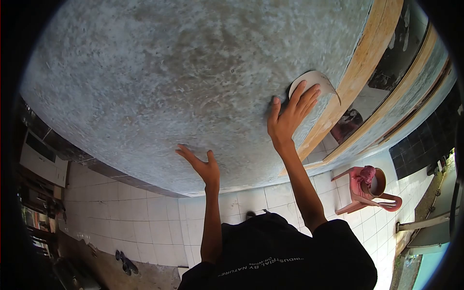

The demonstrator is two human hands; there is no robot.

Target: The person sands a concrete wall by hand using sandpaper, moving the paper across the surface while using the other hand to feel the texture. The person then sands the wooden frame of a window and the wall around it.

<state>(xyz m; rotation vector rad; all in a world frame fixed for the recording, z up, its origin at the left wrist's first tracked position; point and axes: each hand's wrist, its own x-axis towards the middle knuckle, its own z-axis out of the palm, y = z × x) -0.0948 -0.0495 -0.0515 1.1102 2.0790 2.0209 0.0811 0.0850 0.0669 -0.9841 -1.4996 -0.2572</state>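
My right hand [290,117] presses a pale sheet of sandpaper [319,79] against the patchy blue-grey wall [193,72], near the wooden frame. The fingers lie over the sheet, and its right corner curls away from the surface. Some faint print shows on its back. Lower and to the left, my left hand [203,166] is open with its fingers apart, at the wall surface and holding nothing. Its fingertips look to be resting on the wall, though contact is hard to make out.
Right of the wall runs a wooden window frame [368,48] with glass. A pink plastic chair [355,195] bearing a bucket [379,183] and a pink cloth [367,176] stands on the white tiled floor [130,205]. Dark shoes [126,263] lie at lower left.
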